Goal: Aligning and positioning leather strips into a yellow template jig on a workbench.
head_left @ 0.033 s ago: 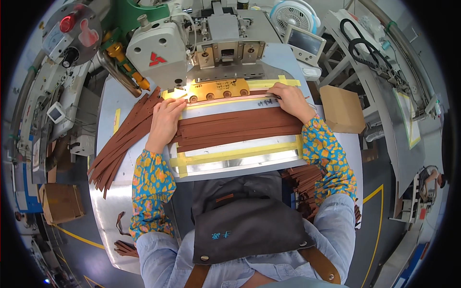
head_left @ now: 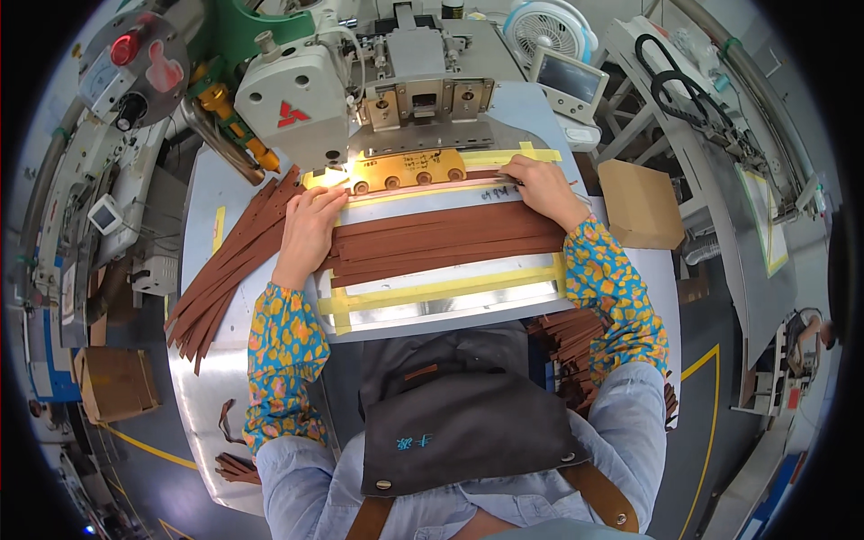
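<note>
A thin brown leather-like strip (head_left: 481,175) lies along the back of the taped work plate (head_left: 423,295), partly hidden by a yellow template (head_left: 409,168) with round metal discs. My right hand (head_left: 546,191) pinches at the strip's right end, its thumb and index close together. At the template's left end, my left hand (head_left: 310,223) rests with fingers stretched forward, their tips pressing down beside the template. Several brown strips (head_left: 441,241) lie side by side across the plate between my wrists. Another fanned bundle of brown strips (head_left: 238,261) sits left of my left hand.
The white sewing machine head (head_left: 292,99) and a metal clamp unit (head_left: 423,103) stand just behind the template. A control screen (head_left: 569,83) and fan (head_left: 544,36) are at the back right. A cardboard box (head_left: 641,205) is beside the table; more strips (head_left: 576,346) hang near my lap.
</note>
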A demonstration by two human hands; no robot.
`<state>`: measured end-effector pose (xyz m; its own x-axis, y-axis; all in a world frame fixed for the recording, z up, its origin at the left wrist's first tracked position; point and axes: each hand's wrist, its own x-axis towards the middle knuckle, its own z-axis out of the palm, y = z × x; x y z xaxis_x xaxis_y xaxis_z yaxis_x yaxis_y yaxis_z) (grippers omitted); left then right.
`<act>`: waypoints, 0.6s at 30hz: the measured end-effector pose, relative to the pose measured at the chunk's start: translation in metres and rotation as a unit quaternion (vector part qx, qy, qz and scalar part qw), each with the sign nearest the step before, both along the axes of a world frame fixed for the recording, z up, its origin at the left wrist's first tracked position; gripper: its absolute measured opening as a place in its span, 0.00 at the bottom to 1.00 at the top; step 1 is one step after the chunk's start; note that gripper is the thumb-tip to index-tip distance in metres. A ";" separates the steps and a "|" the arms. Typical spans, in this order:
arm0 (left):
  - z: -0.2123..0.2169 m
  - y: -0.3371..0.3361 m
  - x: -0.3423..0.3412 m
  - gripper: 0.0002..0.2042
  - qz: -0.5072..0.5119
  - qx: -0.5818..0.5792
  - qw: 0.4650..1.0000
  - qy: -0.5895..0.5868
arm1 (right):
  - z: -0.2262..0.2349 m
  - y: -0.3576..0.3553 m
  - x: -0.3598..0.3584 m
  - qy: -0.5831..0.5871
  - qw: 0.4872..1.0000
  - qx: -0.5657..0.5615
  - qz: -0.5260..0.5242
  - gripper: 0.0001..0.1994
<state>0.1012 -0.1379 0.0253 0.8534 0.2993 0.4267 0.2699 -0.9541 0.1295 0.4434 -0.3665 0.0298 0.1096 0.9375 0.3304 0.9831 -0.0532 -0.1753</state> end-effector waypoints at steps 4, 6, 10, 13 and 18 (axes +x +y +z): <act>0.003 -0.002 0.001 0.14 -0.017 0.009 1.000 -0.007 | 0.000 0.002 -0.006 -0.026 0.999 -0.030 -0.025 0.17; 0.012 -0.007 -0.003 0.14 -0.010 0.016 1.000 -0.008 | 0.007 0.001 -0.009 -0.022 0.999 -0.044 -0.022 0.17; 0.000 0.004 -0.040 0.23 0.075 0.001 0.995 -0.071 | 0.013 -0.007 -0.006 0.016 1.000 0.006 -0.019 0.18; -0.010 0.013 -0.071 0.32 0.234 0.132 0.962 -0.036 | 0.039 -0.021 -0.043 0.137 0.988 -0.043 0.064 0.24; -0.034 0.046 -0.098 0.37 0.371 0.077 0.919 0.108 | 0.023 -0.026 -0.081 0.020 0.983 -0.158 0.093 0.46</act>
<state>0.0030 -0.0923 -0.0087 0.5081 0.7836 0.3574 0.8576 -0.4988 -0.1255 0.3619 -0.3922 0.0533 -0.0666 0.9976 0.0189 0.9736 0.0692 -0.2177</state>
